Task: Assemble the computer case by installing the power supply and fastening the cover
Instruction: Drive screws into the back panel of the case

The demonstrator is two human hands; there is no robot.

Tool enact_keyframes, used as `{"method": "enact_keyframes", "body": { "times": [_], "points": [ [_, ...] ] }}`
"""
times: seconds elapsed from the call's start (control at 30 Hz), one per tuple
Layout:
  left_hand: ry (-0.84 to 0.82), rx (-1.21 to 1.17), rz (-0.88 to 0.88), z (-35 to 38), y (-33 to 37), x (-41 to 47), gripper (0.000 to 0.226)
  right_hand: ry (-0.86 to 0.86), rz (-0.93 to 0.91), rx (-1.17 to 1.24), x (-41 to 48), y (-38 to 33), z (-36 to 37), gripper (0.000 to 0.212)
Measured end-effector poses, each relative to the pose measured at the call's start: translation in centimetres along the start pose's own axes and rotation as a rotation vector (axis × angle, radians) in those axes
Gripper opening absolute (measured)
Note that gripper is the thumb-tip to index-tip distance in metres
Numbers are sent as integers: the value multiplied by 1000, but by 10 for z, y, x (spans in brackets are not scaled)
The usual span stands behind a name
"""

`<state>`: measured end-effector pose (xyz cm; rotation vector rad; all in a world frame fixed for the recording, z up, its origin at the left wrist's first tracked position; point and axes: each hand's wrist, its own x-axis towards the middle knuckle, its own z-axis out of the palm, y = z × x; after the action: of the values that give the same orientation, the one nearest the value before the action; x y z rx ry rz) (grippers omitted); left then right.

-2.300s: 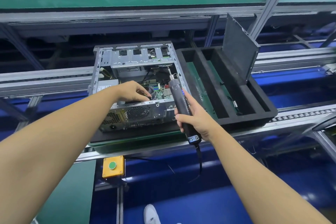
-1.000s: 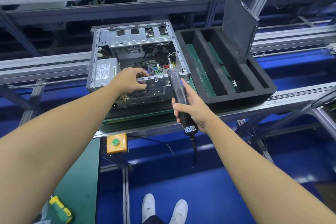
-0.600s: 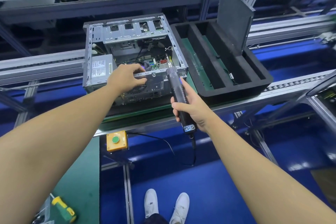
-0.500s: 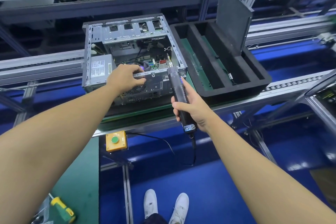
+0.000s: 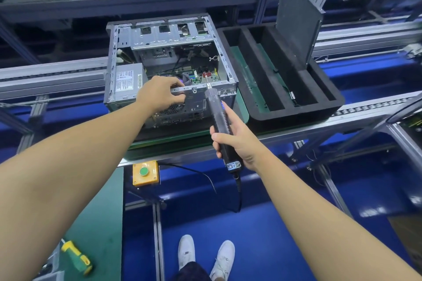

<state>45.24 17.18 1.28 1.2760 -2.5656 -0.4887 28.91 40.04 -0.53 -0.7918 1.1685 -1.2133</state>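
We see the open grey sheet-metal computer case (image 5: 169,64) lying on its side on the green-matted counter (image 5: 182,141) at upper centre of the frame. The grey boxed power supply (image 5: 127,80) with its white label already sits in the case's left corner. The left grip (image 5: 159,96) curls over the near top rail of the case, fingers on top and thumb underneath, steadying it. Whether it also pinches a screw there we cannot tell, as the knuckles hide the spot. The right grip (image 5: 237,143) is wrapped fully round the long black electric screwdriver (image 5: 219,123), whose silver nose meets the same rail just right of the left fingers. The dark flat cover panel (image 5: 296,20) is not yet fitted. It stands on edge in the black foam tray (image 5: 296,107) at upper right. We judge the chief risk to be the bit slipping. The driver leans toward the person instead of standing square to the rail, so it could cam out and skid onto the exposed circuit board just behind, or nick the left fingertips. A loosened screw might drop among the cables inside. The trailing black cord (image 5: 238,191) could tug the tool off line.
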Motion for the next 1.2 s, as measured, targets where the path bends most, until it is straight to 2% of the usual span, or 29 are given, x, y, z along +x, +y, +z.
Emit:
{"method": "enact_keyframes", "body": {
  "times": [0.27,0.5,1.2],
  "points": [
    [41,35,-11,3,2,-1,31,-57,57,-2,-5,18,15,97],
    [2,46,42,0,-1,-3,33,-66,103,-21,-9,40,31,100],
    [5,49,44,1,-5,-1,34,-6,114,-97,6,46,36,97]
  ]
}}
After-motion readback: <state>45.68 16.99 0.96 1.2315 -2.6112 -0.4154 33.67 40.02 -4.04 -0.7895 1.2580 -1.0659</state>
